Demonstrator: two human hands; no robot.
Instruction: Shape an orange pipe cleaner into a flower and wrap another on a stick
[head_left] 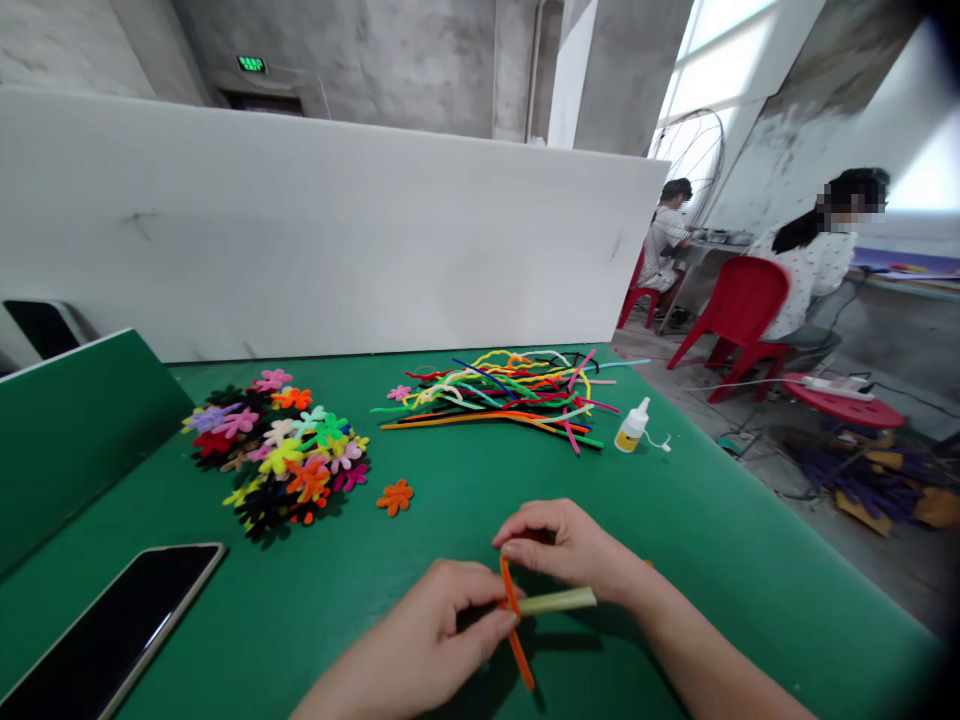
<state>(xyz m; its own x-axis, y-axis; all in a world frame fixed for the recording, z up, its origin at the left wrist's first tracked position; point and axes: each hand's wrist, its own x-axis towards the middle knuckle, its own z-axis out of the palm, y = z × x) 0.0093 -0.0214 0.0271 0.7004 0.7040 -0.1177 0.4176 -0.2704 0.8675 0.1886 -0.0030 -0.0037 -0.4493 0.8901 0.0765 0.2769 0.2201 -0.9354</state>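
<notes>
My left hand (pixel 457 620) pinches an orange pipe cleaner (pixel 520 655) against a flat pale-green strip (pixel 559 601). The strip sticks out to the right from between thumb and forefinger. My right hand (pixel 562 548) holds the upper end of the same orange pipe cleaner between thumb and fingertips, just above the strip. The pipe cleaner crosses the strip, with its other end hanging down. Left of my hands lies a single orange felt-like flower (pixel 395 497). Where the strip ends inside my left hand is hidden.
A pile of colourful flowers (pixel 289 450) lies at left. Loose pipe cleaners (pixel 502 390) lie at the back, beside a small white glue bottle (pixel 632 426). A phone (pixel 112 640) rests at front left. A white partition (pixel 337 230) stands behind. Two people sit at right near red chairs (pixel 739 310).
</notes>
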